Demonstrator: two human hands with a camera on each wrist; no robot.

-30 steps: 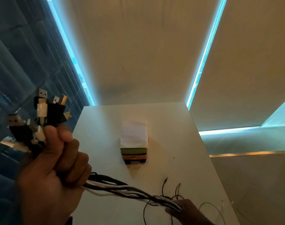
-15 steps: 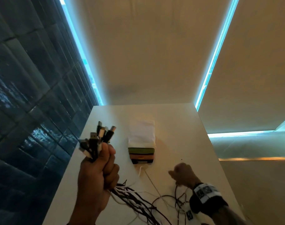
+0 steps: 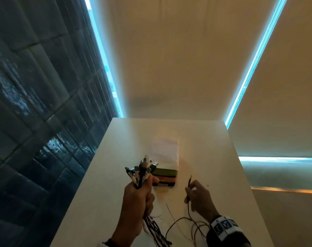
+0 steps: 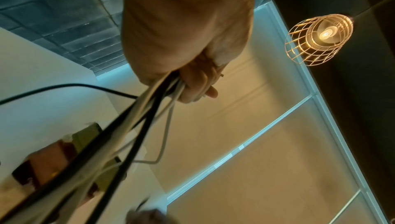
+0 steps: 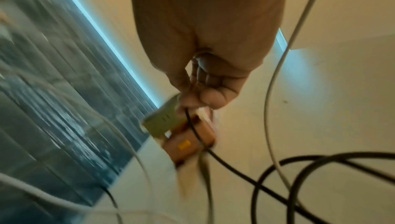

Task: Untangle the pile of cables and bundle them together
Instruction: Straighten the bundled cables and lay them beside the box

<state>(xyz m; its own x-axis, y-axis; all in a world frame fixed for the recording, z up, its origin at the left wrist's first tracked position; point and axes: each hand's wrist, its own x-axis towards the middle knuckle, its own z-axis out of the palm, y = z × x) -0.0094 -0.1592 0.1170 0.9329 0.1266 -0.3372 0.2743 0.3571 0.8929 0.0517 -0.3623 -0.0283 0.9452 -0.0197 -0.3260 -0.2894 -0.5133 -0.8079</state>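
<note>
Left hand: the left hand [image 3: 137, 198] is raised upright over the near half of the counter [image 3: 105, 175], forearm rising from the 6 o'clock edge of the head view, fist vertical with the thumb on top.
Left grip: fingers curled tight around the bundle of cables [image 3: 142, 171]; the plug ends fan out above the fist toward 12 o'clock, and the black and white cords trail from below it toward 6 o'clock.
Right hand: the right hand [image 3: 198, 196] sits at 3 o'clock from the left one, palm turned inward, with a marker band [image 3: 223, 225] on the wrist.
Right grip: fingertips pinched together on one thin dark cable [image 3: 189, 186], whose tip sticks up above the fingers.
Counts: two hands; one held bundle, its plugs too blurred to count exactly; one pinched cable; several loose loops [image 3: 185, 227] lying on the counter near the right wrist.
Stack: one pile of flat items [image 3: 166, 175], white on top with green and orange layers below, rests at 12 o'clock from both hands.
Lamp: one wire-cage lamp [image 4: 318, 39] glows overhead in the left wrist view.
</note>
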